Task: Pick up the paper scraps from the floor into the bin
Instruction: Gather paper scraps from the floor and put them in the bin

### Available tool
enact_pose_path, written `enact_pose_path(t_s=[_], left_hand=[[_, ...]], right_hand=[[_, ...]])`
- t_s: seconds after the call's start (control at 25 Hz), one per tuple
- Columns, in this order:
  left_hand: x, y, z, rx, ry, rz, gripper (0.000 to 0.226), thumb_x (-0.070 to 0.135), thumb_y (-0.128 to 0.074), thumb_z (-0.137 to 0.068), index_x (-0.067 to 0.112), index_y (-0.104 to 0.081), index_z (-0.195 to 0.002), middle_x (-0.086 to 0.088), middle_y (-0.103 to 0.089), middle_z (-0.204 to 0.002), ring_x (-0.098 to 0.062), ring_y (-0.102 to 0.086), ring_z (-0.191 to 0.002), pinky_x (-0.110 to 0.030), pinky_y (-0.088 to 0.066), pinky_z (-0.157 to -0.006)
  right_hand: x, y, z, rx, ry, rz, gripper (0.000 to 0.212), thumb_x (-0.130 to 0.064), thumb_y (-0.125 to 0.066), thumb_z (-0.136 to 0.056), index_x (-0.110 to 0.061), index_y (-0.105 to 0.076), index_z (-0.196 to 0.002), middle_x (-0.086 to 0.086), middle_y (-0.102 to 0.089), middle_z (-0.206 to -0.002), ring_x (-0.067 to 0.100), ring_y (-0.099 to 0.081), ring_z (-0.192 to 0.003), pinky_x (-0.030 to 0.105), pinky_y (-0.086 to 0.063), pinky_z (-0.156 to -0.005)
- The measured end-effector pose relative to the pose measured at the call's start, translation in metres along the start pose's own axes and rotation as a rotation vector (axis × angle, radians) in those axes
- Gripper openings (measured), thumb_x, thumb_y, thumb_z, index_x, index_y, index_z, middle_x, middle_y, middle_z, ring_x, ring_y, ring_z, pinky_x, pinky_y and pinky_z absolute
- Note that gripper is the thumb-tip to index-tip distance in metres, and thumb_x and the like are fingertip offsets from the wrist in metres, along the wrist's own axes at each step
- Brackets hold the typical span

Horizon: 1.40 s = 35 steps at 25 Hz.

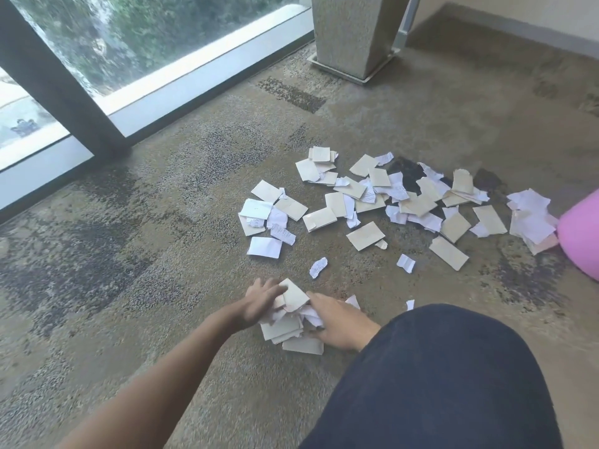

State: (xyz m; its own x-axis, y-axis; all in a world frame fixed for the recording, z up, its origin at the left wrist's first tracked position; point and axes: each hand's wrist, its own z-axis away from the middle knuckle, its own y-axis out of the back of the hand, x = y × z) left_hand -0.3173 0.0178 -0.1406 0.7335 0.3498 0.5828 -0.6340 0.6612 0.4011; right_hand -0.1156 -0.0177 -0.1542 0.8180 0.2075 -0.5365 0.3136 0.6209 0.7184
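Two hands meet at the near centre of the carpet, bracketing a small gathered heap of paper scraps (293,322). The left hand (262,303) lies at about nine o'clock of the heap, its fingers curled over the top piece and pressing on it. The right hand (337,319) sits at three o'clock, fingers bent against the pile's side and partly under it; both seem to be squeezing the bundle together rather than lifting it, as the lower sheets lie flat on the floor (146,254). A dark-clothed knee (437,377) fills the lower right at five o'clock.

Just past the heap, toward twelve and one o'clock, a few stray bits lie apart: a crumpled white scrap (318,267) and another small white piece (405,263). Farther on, the main scatter of scraps (389,202), beige cards and white torn sheets, spreads from eleven round to two o'clock, overlapping in places.

At the right edge, roughly three o'clock, a pink rounded object (583,231) shows, probably the bin, touching the outermost papers. A stone pedestal (353,34) and window (129,43) stand beyond.

Judged from this, the job is early: one handful is being collected, nothing visibly binned, most scraps remaining.
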Motion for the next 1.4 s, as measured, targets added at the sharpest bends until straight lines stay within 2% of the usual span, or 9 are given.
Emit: enact_pose_path(t_s=[0.08, 0.2, 0.32, 0.44, 0.56, 0.76, 1.0, 1.24, 1.4], left_hand=[[-0.007, -0.007, 0.0, 0.002, -0.027, -0.205, 0.068, 0.05, -0.043, -0.07, 0.022, -0.038, -0.132, -0.004, -0.034, -0.112, -0.028, -0.039, -0.112, -0.049, -0.036, -0.102], [-0.015, -0.022, 0.007, 0.135, -0.123, -0.415, 0.086, 0.063, -0.057, -0.06, 0.029, -0.029, -0.134, 0.005, -0.025, -0.115, -0.022, -0.029, -0.114, -0.045, -0.031, -0.1], [-0.025, -0.04, 0.008, 0.243, -0.144, -0.491, 0.124, 0.085, -0.063, -0.043, 0.044, -0.008, -0.146, 0.006, -0.005, -0.15, -0.024, -0.007, -0.142, -0.057, -0.017, -0.11], [-0.027, -0.054, 0.003, 0.207, -0.174, -0.533, 0.14, 0.086, -0.066, -0.035, 0.057, 0.02, -0.142, 0.01, 0.034, -0.155, -0.03, 0.024, -0.147, -0.07, -0.004, -0.109], [-0.025, -0.065, 0.002, 0.22, -0.229, -0.591, 0.145, 0.082, -0.07, -0.033, 0.058, 0.026, -0.14, 0.011, 0.046, -0.149, -0.032, 0.03, -0.144, -0.076, -0.004, -0.105], [-0.017, -0.078, 0.001, 0.253, -0.236, -0.717, 0.148, 0.084, -0.07, -0.035, 0.053, 0.028, -0.141, 0.005, 0.046, -0.15, -0.039, 0.024, -0.145, -0.079, -0.005, -0.103], [-0.008, -0.083, 0.004, 0.106, -0.26, -0.84, 0.119, 0.078, -0.063, -0.06, 0.053, 0.019, -0.144, 0.003, 0.032, -0.157, -0.043, 0.018, -0.146, -0.074, -0.016, -0.102], [-0.031, -0.084, 0.016, 0.282, -0.482, -0.982, 0.078, 0.08, -0.02, -0.084, 0.045, -0.002, -0.152, -0.008, -0.008, -0.164, -0.038, -0.031, -0.141, -0.058, -0.037, -0.092], [-0.05, -0.076, 0.016, 0.37, -0.632, -1.123, 0.064, 0.068, -0.038, -0.091, 0.032, -0.043, -0.144, -0.014, -0.052, -0.141, -0.031, -0.061, -0.108, -0.041, -0.05, -0.074]], right_hand=[[0.003, 0.009, 0.012, -0.009, 0.0, -0.024, 0.03, -0.026, -0.061, -0.094, -0.017, -0.039, -0.113, 0.007, -0.057, -0.121, 0.028, -0.057, -0.111, 0.04, -0.048, -0.084], [0.023, 0.04, 0.031, 0.046, -0.068, -0.046, 0.03, -0.023, -0.061, -0.093, -0.028, -0.033, -0.101, 0.002, -0.059, -0.112, 0.026, -0.058, -0.099, 0.037, -0.046, -0.078], [0.054, 0.068, 0.047, 0.116, -0.164, -0.18, 0.03, -0.024, -0.067, -0.091, -0.033, -0.038, -0.097, -0.007, -0.059, -0.105, 0.015, -0.058, -0.09, 0.031, -0.046, -0.072], [0.081, 0.069, 0.053, 0.052, -0.243, -0.084, 0.031, -0.015, -0.063, -0.092, -0.031, -0.044, -0.111, -0.006, -0.055, -0.112, 0.018, -0.057, -0.098, 0.033, -0.044, -0.074], [0.085, 0.052, 0.054, -0.002, -0.223, 0.029, 0.052, 0.001, -0.048, -0.087, -0.028, -0.044, -0.13, -0.006, -0.042, -0.113, 0.02, -0.051, -0.11, 0.029, -0.039, -0.08], [0.063, 0.022, 0.055, -0.052, -0.08, 0.258, 0.082, -0.044, -0.056, -0.066, -0.05, -0.019, -0.14, -0.009, -0.014, -0.152, 0.024, -0.028, -0.127, 0.047, -0.036, -0.098], [0.051, 0.006, 0.063, -0.085, -0.046, 0.396, 0.104, -0.097, -0.039, -0.059, -0.055, -0.005, -0.148, -0.009, 0.005, -0.163, 0.029, -0.01, -0.142, 0.054, -0.025, -0.107], [0.037, -0.029, 0.069, 0.015, -0.15, 0.467, 0.085, -0.08, -0.043, -0.079, -0.047, -0.01, -0.15, -0.001, -0.002, -0.163, 0.03, -0.012, -0.145, 0.052, -0.019, -0.108], [0.032, -0.034, 0.061, 0.029, -0.154, 0.341, 0.069, -0.068, -0.055, -0.083, -0.043, -0.029, -0.142, -0.004, -0.018, -0.154, 0.025, -0.028, -0.131, 0.04, -0.03, -0.101]])
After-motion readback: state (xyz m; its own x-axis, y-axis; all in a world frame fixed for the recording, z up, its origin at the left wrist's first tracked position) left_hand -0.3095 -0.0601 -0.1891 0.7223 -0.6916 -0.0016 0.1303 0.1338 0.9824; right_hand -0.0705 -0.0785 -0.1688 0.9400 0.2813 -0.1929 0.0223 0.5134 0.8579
